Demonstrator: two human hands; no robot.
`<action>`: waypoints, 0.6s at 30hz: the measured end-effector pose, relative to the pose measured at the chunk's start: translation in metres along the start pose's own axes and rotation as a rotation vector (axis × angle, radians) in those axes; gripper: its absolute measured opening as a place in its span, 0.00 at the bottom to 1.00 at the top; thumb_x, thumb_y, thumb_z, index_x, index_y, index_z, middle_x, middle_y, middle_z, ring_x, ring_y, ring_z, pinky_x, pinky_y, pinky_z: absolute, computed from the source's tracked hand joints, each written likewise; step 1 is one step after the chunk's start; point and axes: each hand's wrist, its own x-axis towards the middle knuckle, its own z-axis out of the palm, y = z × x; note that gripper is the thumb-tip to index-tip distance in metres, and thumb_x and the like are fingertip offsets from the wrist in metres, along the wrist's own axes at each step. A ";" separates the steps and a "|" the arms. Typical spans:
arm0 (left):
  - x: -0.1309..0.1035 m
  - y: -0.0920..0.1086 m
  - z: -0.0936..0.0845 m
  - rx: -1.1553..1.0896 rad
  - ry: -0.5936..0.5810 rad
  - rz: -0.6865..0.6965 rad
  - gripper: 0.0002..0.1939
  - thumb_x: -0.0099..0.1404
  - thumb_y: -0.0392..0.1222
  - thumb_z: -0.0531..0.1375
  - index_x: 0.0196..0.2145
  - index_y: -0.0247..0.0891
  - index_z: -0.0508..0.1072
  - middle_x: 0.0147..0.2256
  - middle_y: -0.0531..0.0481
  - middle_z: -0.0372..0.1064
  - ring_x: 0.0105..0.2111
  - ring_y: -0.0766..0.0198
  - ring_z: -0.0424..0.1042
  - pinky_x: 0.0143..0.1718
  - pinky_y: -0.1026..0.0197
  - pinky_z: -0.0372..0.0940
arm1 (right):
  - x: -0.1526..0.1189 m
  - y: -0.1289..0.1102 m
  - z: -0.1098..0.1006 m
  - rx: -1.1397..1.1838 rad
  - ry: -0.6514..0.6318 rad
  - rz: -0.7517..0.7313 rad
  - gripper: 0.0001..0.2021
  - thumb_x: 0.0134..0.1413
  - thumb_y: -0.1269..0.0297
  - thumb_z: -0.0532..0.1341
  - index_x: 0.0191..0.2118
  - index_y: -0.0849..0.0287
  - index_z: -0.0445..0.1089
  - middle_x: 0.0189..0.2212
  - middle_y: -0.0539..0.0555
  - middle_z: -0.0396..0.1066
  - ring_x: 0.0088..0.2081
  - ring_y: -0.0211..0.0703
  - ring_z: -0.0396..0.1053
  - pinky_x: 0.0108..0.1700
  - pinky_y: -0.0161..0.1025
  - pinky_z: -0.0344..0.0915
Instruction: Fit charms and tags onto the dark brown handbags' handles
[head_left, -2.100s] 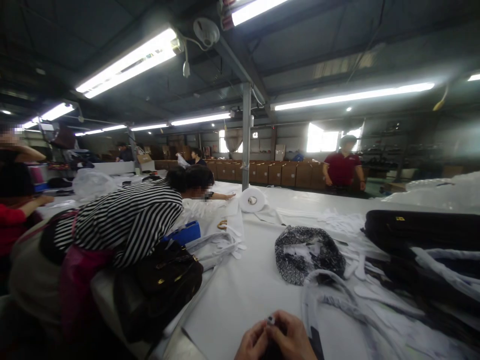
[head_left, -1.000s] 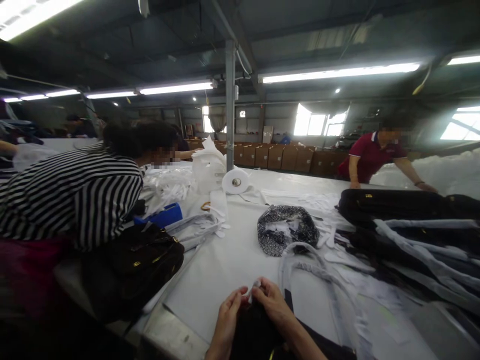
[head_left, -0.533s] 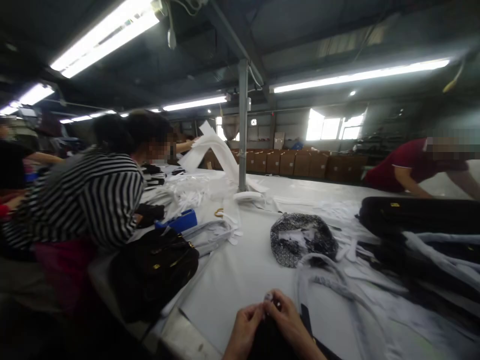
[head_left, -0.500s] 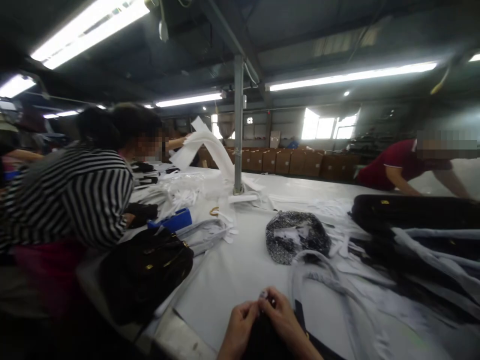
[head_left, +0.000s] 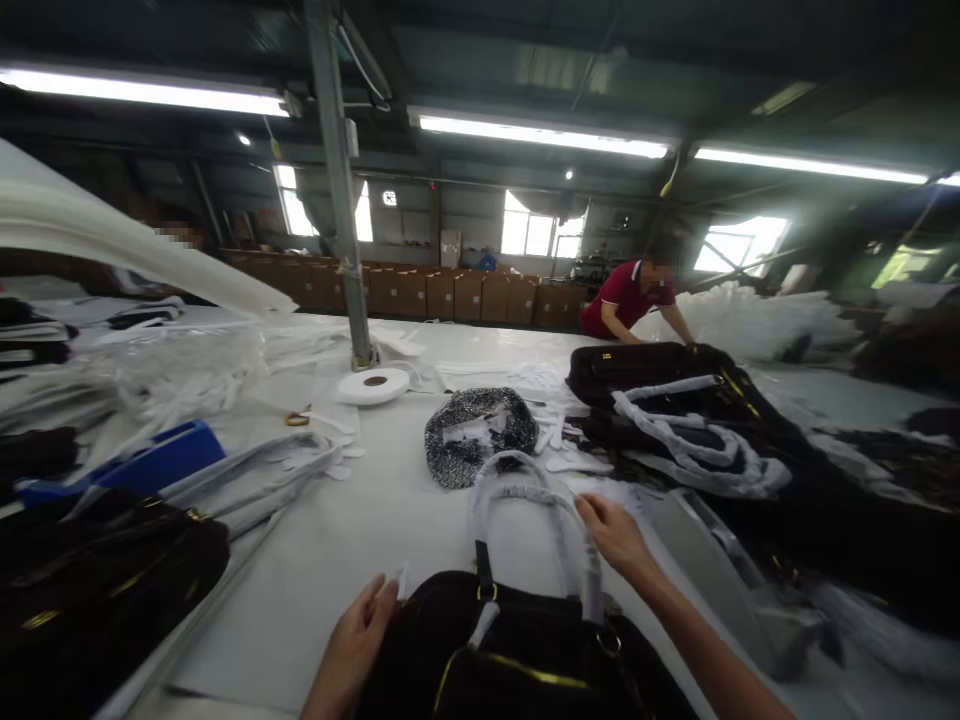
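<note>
A black handbag [head_left: 517, 625] with gold zips and rings lies close in front of me. Its two handles [head_left: 499, 492] stand up, wrapped in pale protective film. My right hand [head_left: 611, 532] reaches over the bag's right side, thumb and fingers closed at the wrapped handle. At the bag's left edge is my left hand [head_left: 356, 635], its fingers pressed together. A small white strip [head_left: 404, 580] pokes up from those fingertips. Beyond the handles sits a speckled black-and-white pouch [head_left: 480, 435] holding white pieces.
More black bags [head_left: 675, 400] with wrapped handles lie to the right, and another black bag [head_left: 112, 590] to the left. Near it are a blue holder [head_left: 169, 460] and a white roll [head_left: 373, 386] by a metal post [head_left: 341, 190]. A person in red [head_left: 626, 300] bends over the far table.
The view has swung right. My hands, together before, are now apart; the right has moved to the bag's handle and the left to the bag's left edge. The bag is now more in view.
</note>
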 end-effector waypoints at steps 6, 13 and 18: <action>-0.011 0.000 0.002 0.177 0.082 0.014 0.48 0.53 0.66 0.54 0.63 0.37 0.44 0.50 0.34 0.66 0.46 0.47 0.71 0.48 0.48 0.64 | -0.054 0.063 -0.041 0.125 0.016 0.353 0.25 0.48 0.40 0.55 0.24 0.61 0.69 0.21 0.56 0.71 0.25 0.44 0.68 0.26 0.38 0.60; 0.013 0.086 0.033 0.013 -0.013 0.153 0.36 0.56 0.60 0.55 0.56 0.35 0.58 0.49 0.37 0.66 0.49 0.53 0.67 0.49 0.53 0.63 | -0.018 0.047 -0.011 0.459 -0.090 0.542 0.22 0.50 0.43 0.56 0.29 0.61 0.64 0.24 0.54 0.70 0.24 0.37 0.67 0.27 0.34 0.61; 0.057 0.116 0.098 0.043 -0.096 0.015 0.49 0.51 0.66 0.57 0.61 0.32 0.47 0.51 0.28 0.61 0.41 0.50 0.71 0.35 0.52 0.68 | 0.007 0.013 0.006 0.618 -0.274 0.437 0.17 0.48 0.50 0.61 0.29 0.60 0.63 0.19 0.48 0.66 0.19 0.34 0.62 0.22 0.32 0.58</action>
